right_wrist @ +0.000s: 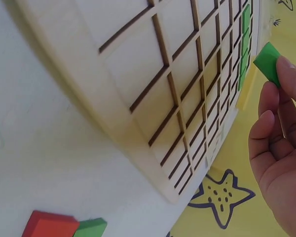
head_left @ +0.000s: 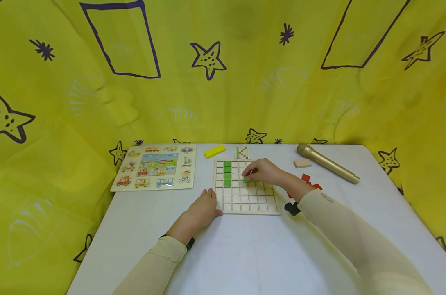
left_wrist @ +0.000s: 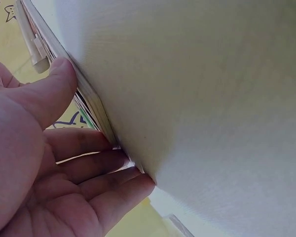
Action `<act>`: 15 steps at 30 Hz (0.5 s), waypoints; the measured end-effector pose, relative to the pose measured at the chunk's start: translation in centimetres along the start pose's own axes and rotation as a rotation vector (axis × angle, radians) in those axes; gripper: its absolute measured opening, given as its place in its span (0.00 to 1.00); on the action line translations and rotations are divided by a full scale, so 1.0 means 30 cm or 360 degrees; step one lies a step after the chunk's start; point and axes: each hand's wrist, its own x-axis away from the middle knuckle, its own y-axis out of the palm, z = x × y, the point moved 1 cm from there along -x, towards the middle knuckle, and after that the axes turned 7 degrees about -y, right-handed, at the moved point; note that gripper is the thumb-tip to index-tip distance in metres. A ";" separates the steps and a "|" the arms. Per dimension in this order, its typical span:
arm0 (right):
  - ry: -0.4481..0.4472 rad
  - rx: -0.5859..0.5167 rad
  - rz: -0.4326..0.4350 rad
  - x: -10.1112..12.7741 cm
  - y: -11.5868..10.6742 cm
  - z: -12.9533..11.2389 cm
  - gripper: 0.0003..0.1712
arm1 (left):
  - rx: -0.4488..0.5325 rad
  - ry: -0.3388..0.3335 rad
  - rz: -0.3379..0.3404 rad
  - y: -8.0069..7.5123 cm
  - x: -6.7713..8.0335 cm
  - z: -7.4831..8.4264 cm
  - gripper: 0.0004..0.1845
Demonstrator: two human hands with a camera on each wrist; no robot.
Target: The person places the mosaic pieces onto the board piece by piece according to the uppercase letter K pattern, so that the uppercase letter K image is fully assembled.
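Mostly white table (head_left: pixel 245 254) w/ grid board (head_left: pixel 246 209), yellow star-print cloth (head_left: pixel 223 82) behind.

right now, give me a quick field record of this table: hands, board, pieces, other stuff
left hand: rests flat at the grid board's left edge, fingers straight
right hand: pinches a green tile over the board
grid board: wooden, four green tiles in one column
loose pieces: red tiles right of the board
other: vehicle puzzle, yellow block, gold microphone, beige block, pattern card
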 end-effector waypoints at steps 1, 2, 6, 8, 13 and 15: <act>0.0001 0.0000 -0.0007 -0.006 0.005 -0.001 0.10 | 0.0001 -0.0003 -0.0002 0.001 -0.001 0.000 0.42; -0.0005 0.0004 -0.0015 -0.013 0.010 -0.003 0.10 | -0.0004 0.0000 -0.0002 0.001 -0.001 0.000 0.42; -0.0013 0.0002 -0.0042 -0.034 0.028 -0.015 0.10 | -0.0018 0.0009 0.0005 -0.001 -0.003 -0.001 0.42; -0.0003 0.0000 -0.0053 -0.041 0.036 -0.022 0.10 | -0.0021 0.0017 0.0006 -0.001 -0.003 -0.001 0.42; 0.0020 -0.0010 -0.0063 -0.058 0.053 -0.035 0.09 | -0.0007 0.0025 0.0007 -0.001 -0.003 -0.003 0.42; 0.0002 -0.0012 -0.0067 -0.062 0.059 -0.040 0.09 | -0.0009 0.0026 0.0008 -0.001 -0.003 -0.004 0.42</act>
